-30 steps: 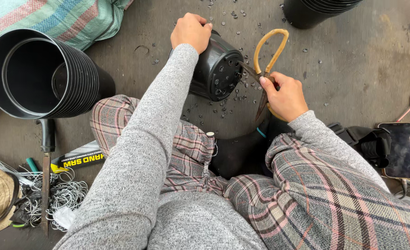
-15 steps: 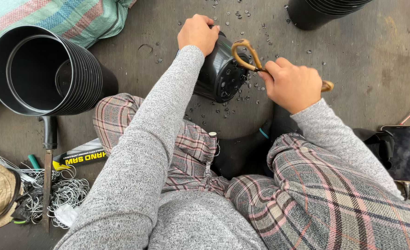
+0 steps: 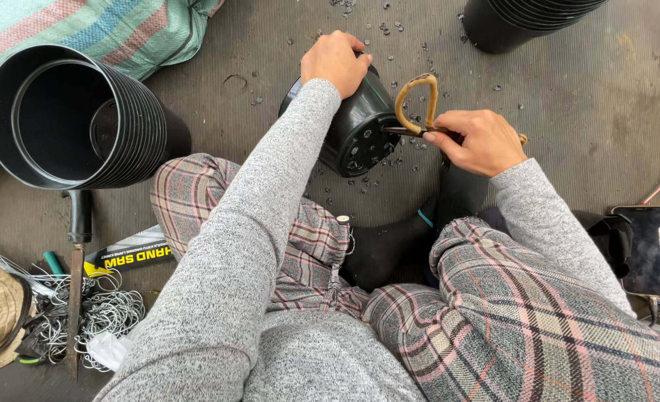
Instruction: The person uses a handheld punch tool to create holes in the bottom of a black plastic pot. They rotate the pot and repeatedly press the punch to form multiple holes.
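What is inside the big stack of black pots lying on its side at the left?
Inside the stack of black pots only the innermost pot's bare dark wall and holed bottom show. Its lower inner wall is hidden in shadow.

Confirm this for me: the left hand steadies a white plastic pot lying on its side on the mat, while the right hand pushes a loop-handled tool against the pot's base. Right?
Not quite. In the head view the pot is black, not white. The rest stands: the left hand steadies it on its side on the mat, and the right hand pushes the loop-handled tool against its base.
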A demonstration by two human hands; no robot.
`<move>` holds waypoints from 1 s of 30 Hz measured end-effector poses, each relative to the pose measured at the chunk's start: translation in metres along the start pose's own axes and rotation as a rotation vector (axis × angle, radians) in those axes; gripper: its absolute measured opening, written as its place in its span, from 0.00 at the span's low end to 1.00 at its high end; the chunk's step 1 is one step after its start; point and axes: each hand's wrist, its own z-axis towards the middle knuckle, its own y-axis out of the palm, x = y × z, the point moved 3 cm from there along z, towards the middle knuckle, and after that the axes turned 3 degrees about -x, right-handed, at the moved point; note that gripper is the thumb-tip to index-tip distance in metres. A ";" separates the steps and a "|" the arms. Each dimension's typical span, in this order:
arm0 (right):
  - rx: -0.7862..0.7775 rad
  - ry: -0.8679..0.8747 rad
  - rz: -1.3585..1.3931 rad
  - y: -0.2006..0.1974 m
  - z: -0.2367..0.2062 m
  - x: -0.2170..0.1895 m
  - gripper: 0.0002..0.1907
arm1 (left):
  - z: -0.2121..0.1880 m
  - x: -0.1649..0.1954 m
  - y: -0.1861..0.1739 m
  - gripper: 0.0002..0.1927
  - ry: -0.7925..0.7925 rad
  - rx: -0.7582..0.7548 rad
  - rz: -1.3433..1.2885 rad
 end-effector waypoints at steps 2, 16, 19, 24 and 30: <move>0.016 -0.013 0.048 0.003 -0.003 0.005 0.13 | 0.001 0.005 0.003 0.15 0.003 -0.021 0.010; 0.324 0.072 0.087 0.012 -0.020 -0.020 0.14 | 0.009 -0.018 -0.004 0.14 -0.160 -0.014 -0.079; 0.346 0.089 -0.007 0.008 -0.019 -0.030 0.14 | 0.007 -0.018 -0.004 0.14 -0.156 -0.007 -0.099; 0.353 -0.017 -0.339 -0.008 -0.017 -0.050 0.18 | 0.005 -0.016 -0.005 0.14 -0.162 -0.017 -0.070; 0.235 -0.011 -0.263 0.000 -0.006 -0.048 0.20 | 0.002 -0.011 -0.002 0.15 -0.169 0.001 -0.088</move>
